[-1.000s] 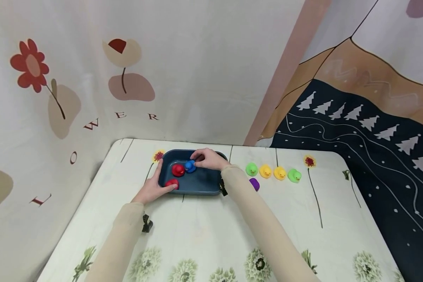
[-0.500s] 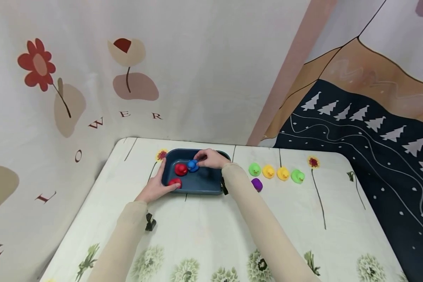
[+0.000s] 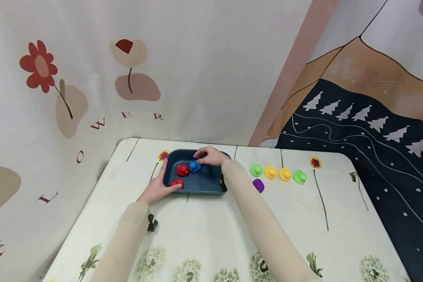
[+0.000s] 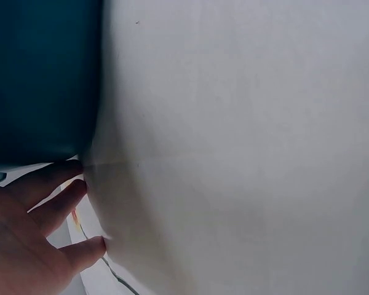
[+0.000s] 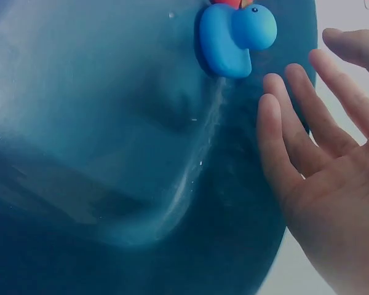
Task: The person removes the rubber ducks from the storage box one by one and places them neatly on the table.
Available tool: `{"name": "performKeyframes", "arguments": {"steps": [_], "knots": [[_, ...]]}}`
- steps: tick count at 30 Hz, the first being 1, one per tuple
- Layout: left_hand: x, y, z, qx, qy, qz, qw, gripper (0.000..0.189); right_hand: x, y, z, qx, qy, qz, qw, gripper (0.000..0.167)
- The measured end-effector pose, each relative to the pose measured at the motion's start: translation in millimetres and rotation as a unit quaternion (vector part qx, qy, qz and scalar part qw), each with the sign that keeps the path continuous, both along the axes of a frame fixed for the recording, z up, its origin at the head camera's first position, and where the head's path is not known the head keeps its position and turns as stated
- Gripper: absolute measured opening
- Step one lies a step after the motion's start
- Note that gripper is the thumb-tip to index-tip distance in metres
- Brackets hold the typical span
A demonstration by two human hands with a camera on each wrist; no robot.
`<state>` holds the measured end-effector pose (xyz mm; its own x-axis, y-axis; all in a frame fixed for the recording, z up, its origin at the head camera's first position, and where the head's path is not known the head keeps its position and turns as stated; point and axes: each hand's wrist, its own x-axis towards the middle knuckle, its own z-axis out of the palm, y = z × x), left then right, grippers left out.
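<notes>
The tray is touched at one corner by the widespread left hand, while the right hand, fingers extended, is held beside the blue duck.

An indoor setting; home or studio is unclear. A flower-printed curtain hangs upper left, tree-printed cloth right, flowered tablecloth below.
</notes>
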<state>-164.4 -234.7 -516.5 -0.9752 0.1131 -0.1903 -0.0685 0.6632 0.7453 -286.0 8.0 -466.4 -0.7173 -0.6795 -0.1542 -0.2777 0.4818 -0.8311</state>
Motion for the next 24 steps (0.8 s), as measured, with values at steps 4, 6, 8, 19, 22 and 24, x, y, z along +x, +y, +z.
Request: {"name": "performKeyframes", "arguments": {"steps": [4,6,8,19,22,24], "knots": [[0.8,0.6,1.3,-0.002,-0.004,0.005,1.0,0.112,-2.4,-1.6,-2.5,0.005,-0.027,0.007,0.9996,0.032],[1.1,1.0,2.0,-0.002,-0.004,0.005,1.0,0.111,-2.3,-3.2,-2.1,0.012,-0.046,0.018,0.9987,0.035],[1.1,1.6,2.6,0.0,-0.004,0.005,1.0,0.112,-2.1,-5.5,-2.2,0.018,-0.062,0.032,0.9974,0.039],[1.8,2.9,1.9,0.002,0.0,0.004,1.0,0.112,0.4,-14.3,-11.8,0.039,-0.128,0.01,0.9909,0.043],[1.2,1.9,1.0,0.005,0.0,0.004,1.0,0.112,1.5,-14.6,-12.9,0.028,-0.138,0.003,0.9901,0.038],[0.8,1.3,0.9,0.006,0.001,0.005,1.0,0.112,2.2,-14.4,-12.2,0.027,-0.132,0.005,0.9909,0.034]]}}
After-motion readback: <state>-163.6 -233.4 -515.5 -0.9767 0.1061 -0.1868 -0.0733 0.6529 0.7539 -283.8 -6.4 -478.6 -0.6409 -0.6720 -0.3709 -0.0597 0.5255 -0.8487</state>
